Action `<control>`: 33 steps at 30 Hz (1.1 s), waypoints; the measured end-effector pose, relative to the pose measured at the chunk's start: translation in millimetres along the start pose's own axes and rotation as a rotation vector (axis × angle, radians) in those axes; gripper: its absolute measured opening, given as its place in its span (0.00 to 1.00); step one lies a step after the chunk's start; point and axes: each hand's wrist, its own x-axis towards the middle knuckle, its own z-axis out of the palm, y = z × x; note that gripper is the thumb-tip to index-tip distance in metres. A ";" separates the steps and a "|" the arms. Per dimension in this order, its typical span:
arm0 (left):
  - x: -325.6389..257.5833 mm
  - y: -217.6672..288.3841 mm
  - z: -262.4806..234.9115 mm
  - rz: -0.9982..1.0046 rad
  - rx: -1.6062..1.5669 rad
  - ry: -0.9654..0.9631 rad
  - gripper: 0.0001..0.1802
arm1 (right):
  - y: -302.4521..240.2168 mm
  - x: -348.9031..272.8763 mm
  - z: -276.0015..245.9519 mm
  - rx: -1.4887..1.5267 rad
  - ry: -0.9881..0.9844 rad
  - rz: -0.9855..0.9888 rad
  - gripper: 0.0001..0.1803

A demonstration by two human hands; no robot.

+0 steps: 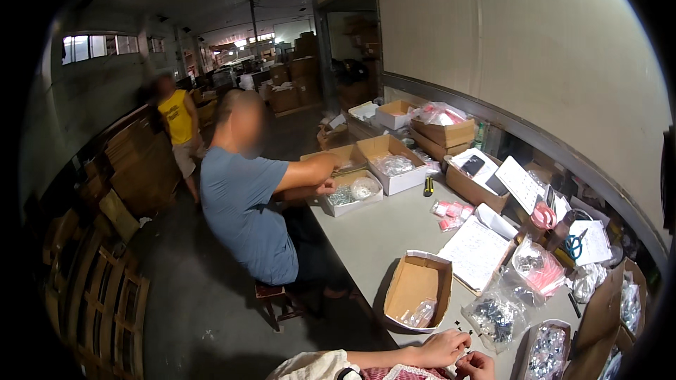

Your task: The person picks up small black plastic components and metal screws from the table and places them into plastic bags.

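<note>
My left hand (443,346) and my right hand (477,364) meet at the near edge of the grey table (384,229), fingers pinched together on a small part too tiny to make out. A few small dark parts lie on the table just above my hands. A clear bag of small metal parts (496,315) sits right behind them. An open brown cardboard box (417,288) holding a small clear bag stands to the left of my hands.
A person in a blue shirt (246,207) sits on a stool at the table's left side, hands at small white boxes (352,193). More boxes, papers (475,250), bags, blue scissors (574,245) line the right. Wooden pallets (105,295) stand at left. Another person in yellow (176,123) stands far back.
</note>
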 end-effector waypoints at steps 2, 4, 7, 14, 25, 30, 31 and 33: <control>-2.2 -6.5 0.3 0.034 0.021 0.044 0.10 | 11.7 3.0 2.3 -0.020 0.055 -0.043 0.09; 1.8 -8.6 1.8 0.031 0.033 0.051 0.08 | 23.1 1.5 2.1 -0.014 0.107 -0.065 0.11; 6.9 11.5 -7.5 -0.248 -0.035 -0.387 0.12 | -0.7 -14.6 13.1 0.031 0.141 -0.014 0.12; -8.4 -12.1 12.3 -0.443 -0.630 -0.570 0.14 | -9.0 -27.7 6.6 0.181 -0.031 0.100 0.07; 0.7 -1.6 -8.3 0.023 0.148 -0.009 0.05 | 9.3 21.6 27.0 -0.629 0.534 -0.403 0.14; 7.6 13.5 -25.8 0.204 0.113 -0.022 0.21 | 25.0 11.9 26.5 -0.144 0.381 -0.050 0.11; 5.2 4.0 -19.4 0.158 0.057 -0.095 0.21 | 24.7 10.4 26.1 -0.063 0.357 -0.028 0.11; -0.6 -12.1 -10.3 0.053 -0.045 -0.227 0.21 | 23.7 11.1 21.2 0.043 0.323 0.041 0.12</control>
